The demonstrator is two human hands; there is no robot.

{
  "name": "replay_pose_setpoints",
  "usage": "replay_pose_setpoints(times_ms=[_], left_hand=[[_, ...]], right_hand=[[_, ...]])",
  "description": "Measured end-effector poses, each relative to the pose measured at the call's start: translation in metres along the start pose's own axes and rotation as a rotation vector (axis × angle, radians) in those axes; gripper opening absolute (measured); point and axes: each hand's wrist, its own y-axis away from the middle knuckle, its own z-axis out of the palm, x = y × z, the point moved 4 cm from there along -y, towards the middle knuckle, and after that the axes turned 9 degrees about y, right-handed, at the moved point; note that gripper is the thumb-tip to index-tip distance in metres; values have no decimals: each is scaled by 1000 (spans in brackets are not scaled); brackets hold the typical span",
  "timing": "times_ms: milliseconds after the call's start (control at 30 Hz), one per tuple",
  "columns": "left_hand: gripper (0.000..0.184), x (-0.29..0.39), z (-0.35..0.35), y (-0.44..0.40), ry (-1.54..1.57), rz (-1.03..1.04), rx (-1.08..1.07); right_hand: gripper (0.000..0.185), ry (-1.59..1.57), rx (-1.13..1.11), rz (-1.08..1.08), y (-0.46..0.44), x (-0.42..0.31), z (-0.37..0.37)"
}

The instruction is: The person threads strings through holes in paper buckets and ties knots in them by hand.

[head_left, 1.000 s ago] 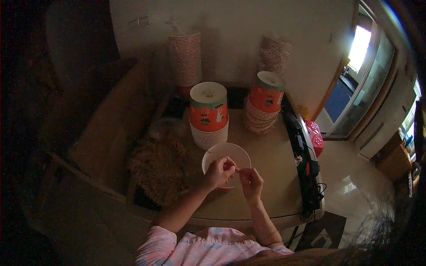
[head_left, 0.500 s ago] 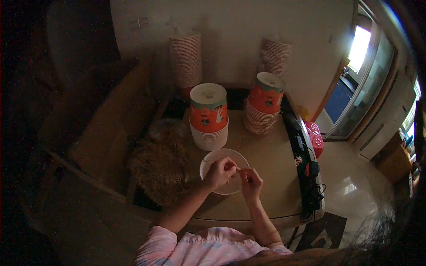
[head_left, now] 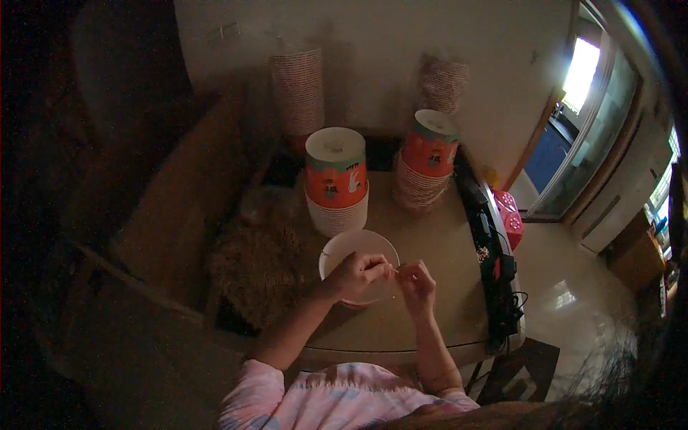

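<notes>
Over the near side of a white-lined paper bucket [head_left: 335, 247], my left hand [head_left: 356, 276] is pinched, thumb against fingers. Just right of the bucket's rim, my right hand [head_left: 417, 283] pinches close to the left fingertips. Something thin and pale seems to run between the two hands, too small and dim to name. The bucket's mouth faces up, and my left hand and wrist hide part of its near rim. Left of it lies a heap of brown, stringy strands [head_left: 258, 276]. Behind the bucket stands an upside-down stack of orange printed paper buckets [head_left: 337, 190].
Another orange bucket stack [head_left: 428, 158] stands at the back right. Tall stacks in wrapping, one on the left [head_left: 298, 89] and one on the right [head_left: 443, 84], rise by the wall. Cables and a black power strip [head_left: 505, 272] line the table's right edge. A red patterned container [head_left: 508, 218] is beyond it.
My right hand has shifted slightly right and up, widening the small gap from my left hand. Bucket and stacks appear slightly higher in the view.
</notes>
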Motion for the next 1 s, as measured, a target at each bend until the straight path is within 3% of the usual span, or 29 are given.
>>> replay_pose_setpoints(times_ms=[67,267,367,467,533,567,633,733,767,867,933,1000], left_hand=[[18,4,2,0,118,57,34],[18,47,1,7,196,-14,140],[17,35,4,-2,160,53,105],[14,37,9,-8,63,129,30],[13,52,15,-9,2,127,-20],[13,51,12,-11,12,151,-1],[15,42,0,-16,29,203,37],[17,9,-59,-27,-179,256,344],[19,-4,-76,-28,-163,188,378],[25,-51,-116,-28,-34,-18,496],[31,-84,-129,-26,155,-145,594],[37,-47,-112,-19,221,-267,489]], right_hand=[[5,119,-49,-122,1,2,-1],[7,-128,-17,20,12,20,-10],[11,-25,-63,67,9,18,-15],[17,164,11,-68,-7,-22,-15],[17,113,-93,-88,-21,-52,-3],[18,87,-141,-102,-30,-60,1],[15,165,-268,71,-50,-44,2],[15,98,-331,165,-83,-11,3],[15,46,-334,167,-92,-1,5],[20,204,-374,468,-105,35,9],[24,-85,-444,485,-97,82,14],[27,-242,-491,562,-83,133,10]])
